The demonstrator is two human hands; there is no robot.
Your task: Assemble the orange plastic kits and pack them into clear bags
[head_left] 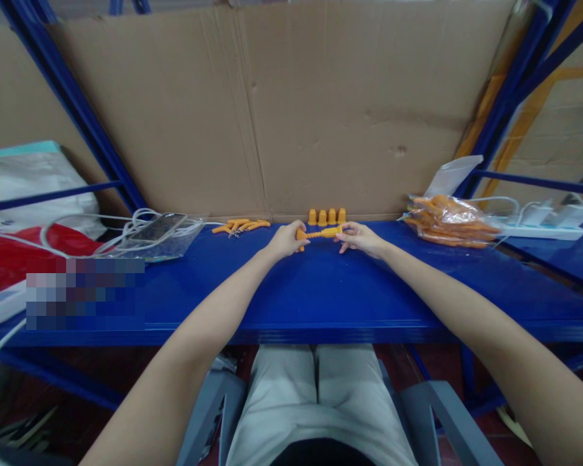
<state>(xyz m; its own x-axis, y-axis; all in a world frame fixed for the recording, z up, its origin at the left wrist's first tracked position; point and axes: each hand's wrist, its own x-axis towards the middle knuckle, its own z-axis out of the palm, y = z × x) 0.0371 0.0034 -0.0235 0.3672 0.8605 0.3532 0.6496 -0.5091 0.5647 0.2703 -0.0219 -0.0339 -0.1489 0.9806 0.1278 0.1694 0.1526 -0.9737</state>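
Both hands hold one orange ribbed plastic part (320, 233) just above the blue shelf top (320, 291). My left hand (285, 239) is closed round its left end. My right hand (359, 237) pinches its right end with the fingertips. Right behind the part, several small orange caps (326, 217) stand upright in a row against the cardboard. A few loose orange curved pieces (241, 226) lie to the left of the caps.
A clear bag of orange parts (447, 222) lies at the right, with a white power strip (539, 230) beyond it. At the left are a clear pouch (160, 236), white cables (78, 223) and a red bag (10, 259). Cardboard (291, 103) walls the back.
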